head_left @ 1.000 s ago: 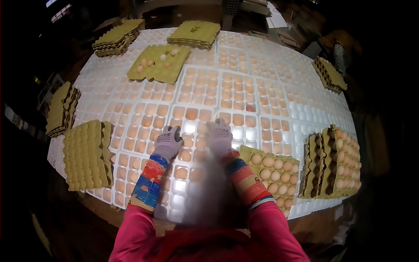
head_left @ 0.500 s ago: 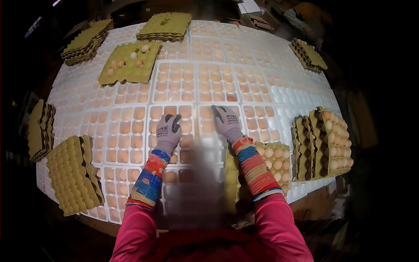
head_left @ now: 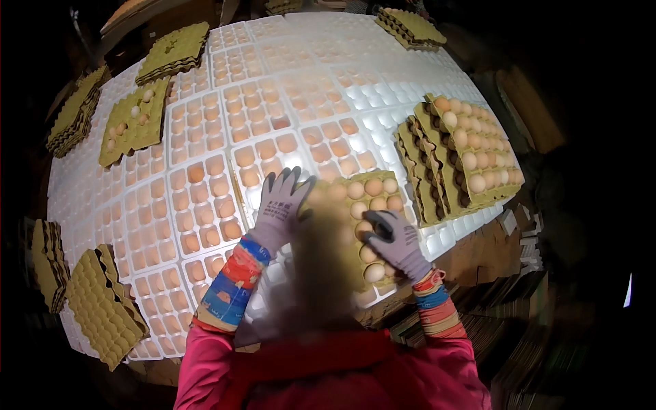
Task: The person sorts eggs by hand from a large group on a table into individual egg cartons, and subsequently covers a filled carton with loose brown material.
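My left hand (head_left: 281, 205), in a grey glove with dark fingertips, hovers or rests over a white plastic egg tray (head_left: 236, 164), its fingers apart and nothing visible in them. To its right, my right hand (head_left: 398, 244), gloved the same way, is curled over a yellowish pulp egg tray (head_left: 345, 183) of brown and pale eggs. Its thumb and fingers close round an egg (head_left: 364, 231) near the tray's middle. Another egg (head_left: 374, 272) sits just below that hand. A blurred patch between my hands hides the pulp tray's left part.
Filled plastic trays (head_left: 205, 198) cover the glowing white table. At right, a filled pulp tray (head_left: 482, 147) leans against others. Stacks of pulp trays (head_left: 174, 51) stand round the edges, with leaning trays (head_left: 102, 307) at left. A pulp tray (head_left: 133, 126) holds several eggs.
The view has swung to the right. My right hand has gone from the plastic tray to the pulp tray and closed round an egg. My left hand has shifted right, fingers now spread.
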`<state>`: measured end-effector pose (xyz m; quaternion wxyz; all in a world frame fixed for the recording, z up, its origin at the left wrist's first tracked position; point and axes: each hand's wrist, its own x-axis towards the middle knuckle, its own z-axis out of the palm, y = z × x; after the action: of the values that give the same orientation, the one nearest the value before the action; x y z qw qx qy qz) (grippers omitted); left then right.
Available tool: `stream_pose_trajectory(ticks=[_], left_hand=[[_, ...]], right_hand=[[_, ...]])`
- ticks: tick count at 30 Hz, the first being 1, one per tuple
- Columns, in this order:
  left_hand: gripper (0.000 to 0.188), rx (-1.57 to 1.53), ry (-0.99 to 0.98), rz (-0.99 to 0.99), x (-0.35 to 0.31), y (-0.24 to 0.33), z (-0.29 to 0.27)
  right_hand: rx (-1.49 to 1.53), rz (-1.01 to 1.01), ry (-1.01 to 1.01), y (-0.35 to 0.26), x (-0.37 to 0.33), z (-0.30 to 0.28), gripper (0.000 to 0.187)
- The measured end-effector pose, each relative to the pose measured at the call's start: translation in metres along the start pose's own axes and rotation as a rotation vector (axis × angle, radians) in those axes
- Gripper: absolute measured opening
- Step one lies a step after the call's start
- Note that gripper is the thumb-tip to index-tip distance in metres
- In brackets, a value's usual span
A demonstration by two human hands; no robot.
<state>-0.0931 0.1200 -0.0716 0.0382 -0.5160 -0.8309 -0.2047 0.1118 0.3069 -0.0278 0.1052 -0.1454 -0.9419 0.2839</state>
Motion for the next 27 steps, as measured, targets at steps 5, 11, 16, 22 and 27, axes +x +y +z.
stream_pose_trajectory(ticks=[5, 11, 16, 22, 27], left_hand=[[0.057, 0.035, -0.101, 0.074, 0.023, 0.001, 0.038], [0.040, -1.674, 0.429, -0.515, 0.004, 0.003, 0.018], [0.023, -1.060, -0.128, -0.832, 0.019, 0.058, 0.002], [0.054, -0.030, -0.118, -0.171, 0.013, 0.086, 0.045], [0.049, -1.651, 0.130, -0.657, 0.021, 0.059, 0.016]], right_hand=[[-0.362, -0.228, 0.129, -0.009, -0.013, 0.068, 0.040], [0.065, -0.147, 0.040, 0.005, -0.009, 0.022, 0.024], [0.958, 0.129, 0.076, 0.078, -0.006, 0.008, 0.017], [-0.314, -0.179, 0.112, 0.033, 0.030, 0.042, 0.024], [-0.232, -0.127, -0.002, 0.053, 0.042, 0.037, 0.042]])
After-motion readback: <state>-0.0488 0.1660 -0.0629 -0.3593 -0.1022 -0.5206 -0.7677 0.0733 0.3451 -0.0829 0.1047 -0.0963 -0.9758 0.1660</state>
